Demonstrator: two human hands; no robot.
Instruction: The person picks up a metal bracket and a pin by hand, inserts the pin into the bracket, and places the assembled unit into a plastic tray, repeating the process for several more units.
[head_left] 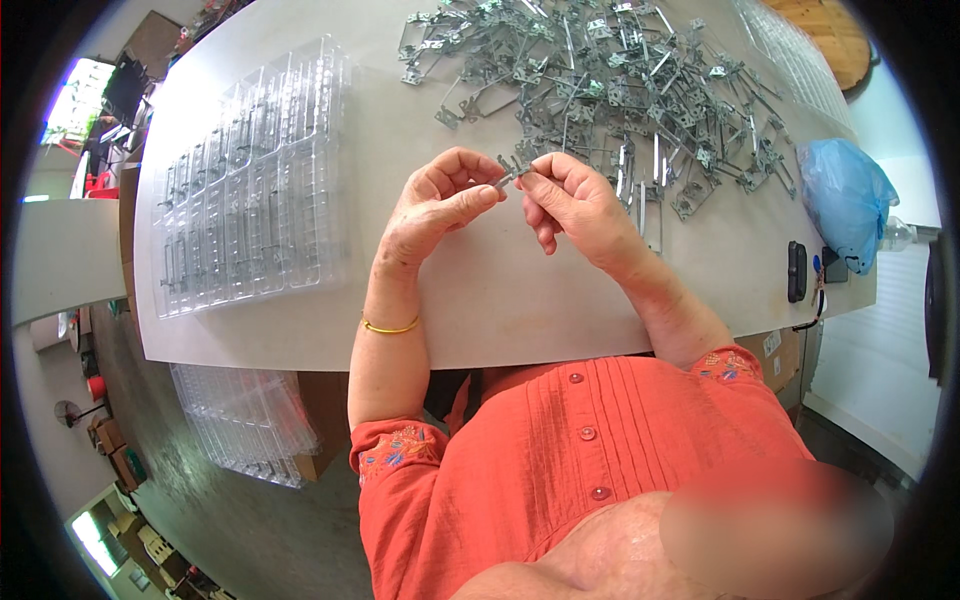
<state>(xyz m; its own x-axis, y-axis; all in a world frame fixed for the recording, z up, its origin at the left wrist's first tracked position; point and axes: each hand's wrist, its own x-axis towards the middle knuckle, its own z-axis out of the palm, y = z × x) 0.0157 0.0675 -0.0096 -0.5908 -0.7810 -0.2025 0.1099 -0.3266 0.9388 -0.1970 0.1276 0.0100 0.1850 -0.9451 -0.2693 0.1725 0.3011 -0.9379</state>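
Over the middle of the table my left hand (447,200) and my right hand (572,203) meet at a small grey metal bracket (512,172). Both hands pinch it between thumb and fingers, one at each end, and the fingertips cover part of it. Just beyond my hands spreads a heap of similar metal brackets (600,80), tangled together, with thin rods and flat plates. To the left lies a clear plastic tray (335,150) with many slots, and rows of metal brackets sit in them.
A blue plastic bag (848,200) stands at the table's right edge, near a black case (797,271). More clear trays (795,60) lie at the far right. Below the table's left front edge is a stack of clear trays (245,420) beside a cardboard box (325,420).
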